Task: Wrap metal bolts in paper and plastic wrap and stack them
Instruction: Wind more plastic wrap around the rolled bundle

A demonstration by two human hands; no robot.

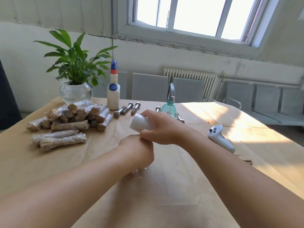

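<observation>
My right hand [158,127] grips a white roll of plastic wrap [139,123] above the table's middle. Just below it, my left hand [138,150] is curled with its back to the camera; a bit of clear plastic wrap [136,171] shows beneath it, and whatever it holds is hidden. A pile of wrapped bolts [79,115] lies at the left, with two more wrapped bolts [60,139] in front of it. Three bare metal bolts [126,108] lie behind my hands, near the bottles.
Brown paper [164,186] covers the table. A potted plant in a glass bowl [75,91] and a white glue bottle [113,94] stand at the back left. A teal spray bottle [169,106] is behind my right hand. A white controller [220,139] lies at the right.
</observation>
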